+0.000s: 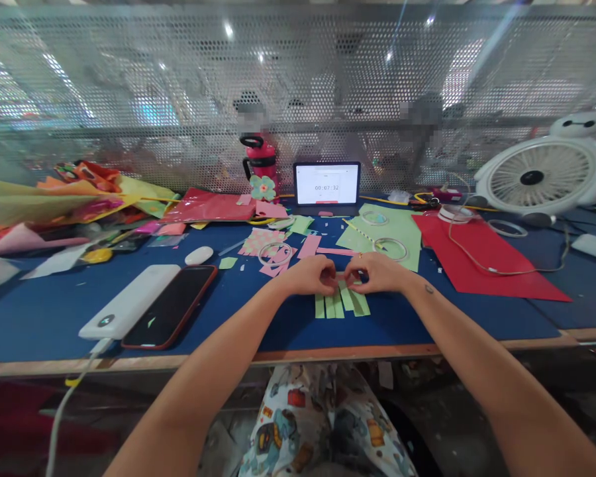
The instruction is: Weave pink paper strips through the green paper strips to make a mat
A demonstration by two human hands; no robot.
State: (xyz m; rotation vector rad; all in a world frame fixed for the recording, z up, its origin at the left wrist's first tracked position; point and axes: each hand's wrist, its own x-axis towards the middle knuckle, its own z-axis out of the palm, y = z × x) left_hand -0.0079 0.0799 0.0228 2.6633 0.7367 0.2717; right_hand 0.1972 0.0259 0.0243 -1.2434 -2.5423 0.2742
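Observation:
My left hand (pixel 312 275) and my right hand (pixel 376 272) are close together over the blue table, fingers curled in a pinch. Between and below them hangs or lies light green paper (pixel 334 307) cut into several strips, their lower ends spread toward me. Both hands grip its upper edge, though the fingertips partly cover that spot. Just beyond the hands lies a narrow pink paper strip (pixel 336 251). Pink paper pieces (pixel 308 246) and a roll of clear tape (pixel 275 254) are to the left. Another tape roll (pixel 390 249) rests on a green sheet (pixel 410 232) behind my right hand.
A white power bank (pixel 132 298) and a dark phone (pixel 173 308) lie at left. A tablet (pixel 327 183) showing a timer stands at the back, near a pink bottle (pixel 261 162). Red sheet (pixel 477 265), cable and white fan (pixel 536 175) are at right.

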